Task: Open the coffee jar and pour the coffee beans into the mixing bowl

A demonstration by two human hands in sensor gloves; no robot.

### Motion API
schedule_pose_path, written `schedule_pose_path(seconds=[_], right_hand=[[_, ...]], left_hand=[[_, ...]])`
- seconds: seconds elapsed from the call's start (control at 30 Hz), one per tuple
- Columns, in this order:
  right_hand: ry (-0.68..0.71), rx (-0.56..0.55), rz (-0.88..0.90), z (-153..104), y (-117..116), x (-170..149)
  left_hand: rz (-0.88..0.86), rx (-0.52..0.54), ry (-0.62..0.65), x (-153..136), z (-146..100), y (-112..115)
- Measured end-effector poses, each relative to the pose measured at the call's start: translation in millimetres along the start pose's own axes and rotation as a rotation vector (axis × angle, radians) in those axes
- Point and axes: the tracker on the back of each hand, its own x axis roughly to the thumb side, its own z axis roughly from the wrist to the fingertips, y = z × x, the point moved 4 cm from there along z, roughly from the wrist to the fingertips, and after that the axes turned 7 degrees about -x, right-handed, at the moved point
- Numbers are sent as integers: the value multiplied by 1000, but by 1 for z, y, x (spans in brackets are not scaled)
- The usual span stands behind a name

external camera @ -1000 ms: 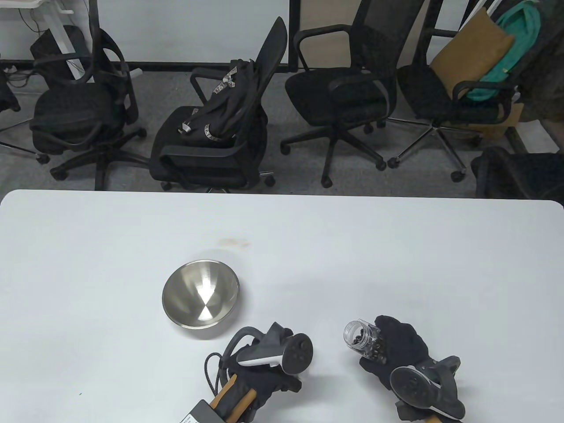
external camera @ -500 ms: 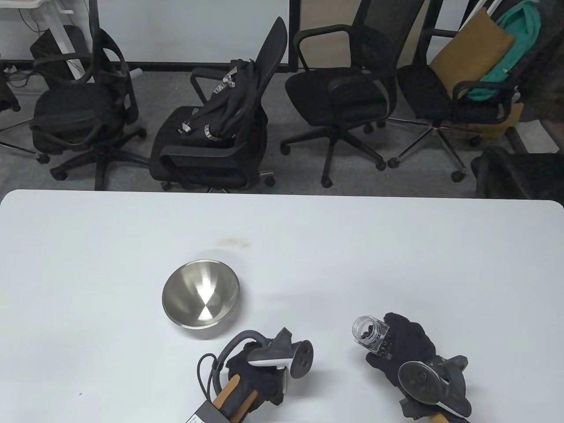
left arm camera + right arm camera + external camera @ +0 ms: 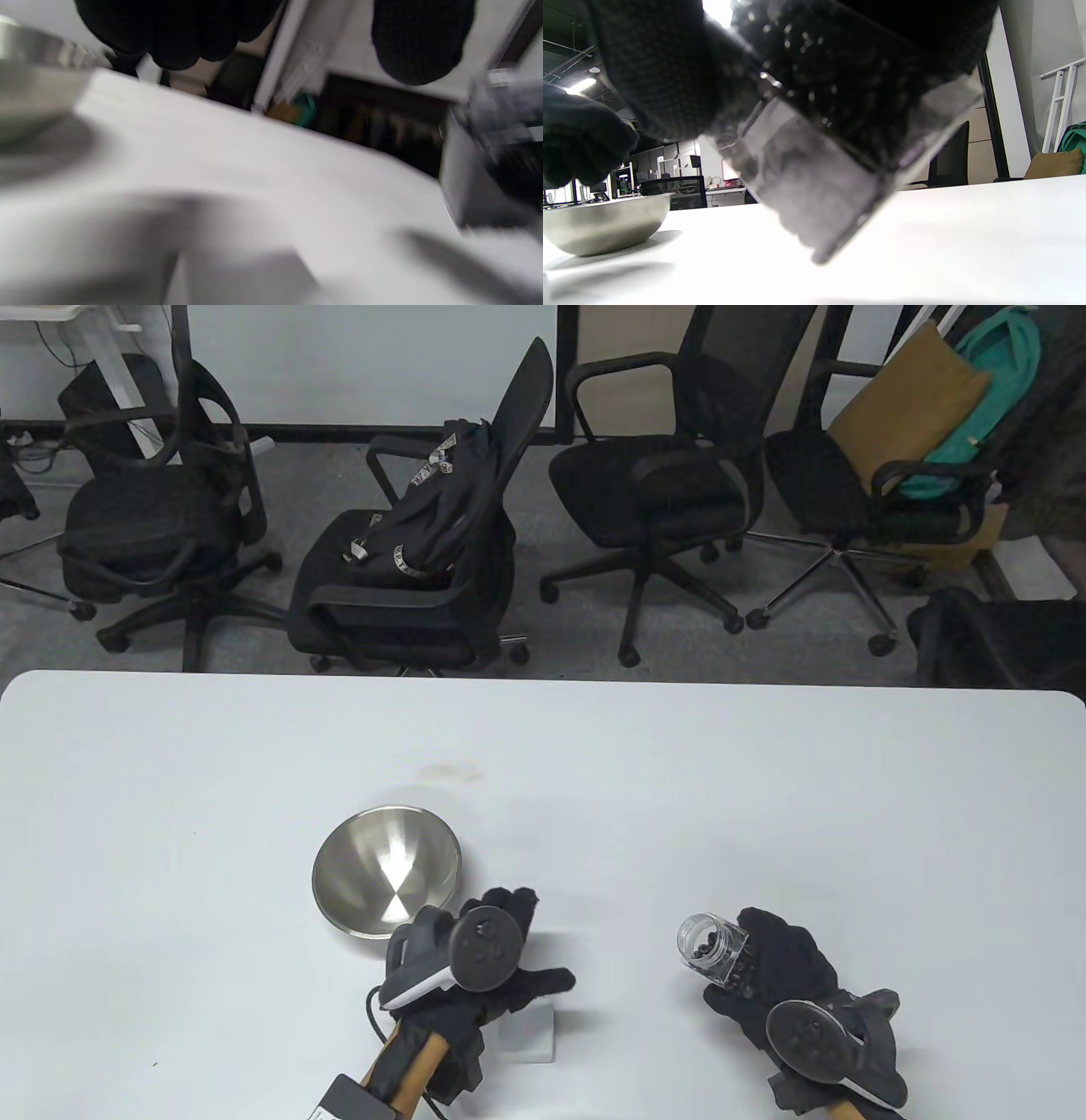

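A white table [image 3: 594, 780] bears a faint brownish stain [image 3: 450, 770]. Beyond it stand black office chairs [image 3: 670, 483]; one holds a black backpack [image 3: 433, 509], another a tan cushion [image 3: 908, 407].

Beyond the far edge of the white table [image 3: 594, 746], four black office chairs [image 3: 653, 483] stand in a row on grey carpet [image 3: 577, 645] before a white wall [image 3: 365, 364], one holding a black backpack [image 3: 424, 509], another a tan cushion [image 3: 908, 411] and green cloth [image 3: 993, 381].
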Motion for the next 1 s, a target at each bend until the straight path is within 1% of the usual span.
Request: schedule_pose_path(seconds=[0.03, 0.1, 0.2, 0.23, 0.3, 0.33, 0.37, 0.4, 0.5, 0.6, 0.73, 0.8, 0.93, 1.0], right_hand=[[2, 3, 0, 0, 0, 1], [7, 4, -2, 0, 0, 2], [11, 4, -1, 0, 0, 3], [11, 4, 0, 0, -1, 3], [13, 7, 0, 0, -1, 3], [13, 9, -3, 0, -2, 4], [14, 9, -4, 0, -2, 4], [14, 10, -4, 0, -2, 4], [12, 11, -4, 0, -2, 4], [12, 13, -5, 0, -2, 4], [11, 18, -6, 0, -2, 4], [11, 20, -8, 0, -2, 4], [8, 25, -10, 0, -3, 4], [8, 28, -11, 0, -3, 3]], left_hand=[[-42, 80, -24, -9, -4, -10], [-99, 182, -99, -26, -11, -25], [-132, 230, -239, -57, -23, -39], [-138, 271, -275, -67, -28, -43], [-154, 391, -363, -92, -38, -51], [-156, 428, -412, -103, -43, -53], [-155, 437, -430, -108, -44, -53], [-156, 445, -480, -120, -48, -54], [-212, 406, -590, -146, -52, -49], [-314, 377, -648, -169, -53, -41], [-478, 318, -716, -200, -51, -22], [-553, 255, -747, -211, -48, -11], [-691, 179, -779, -227, -45, 8], [-738, 190, -790, -231, -46, 12]])
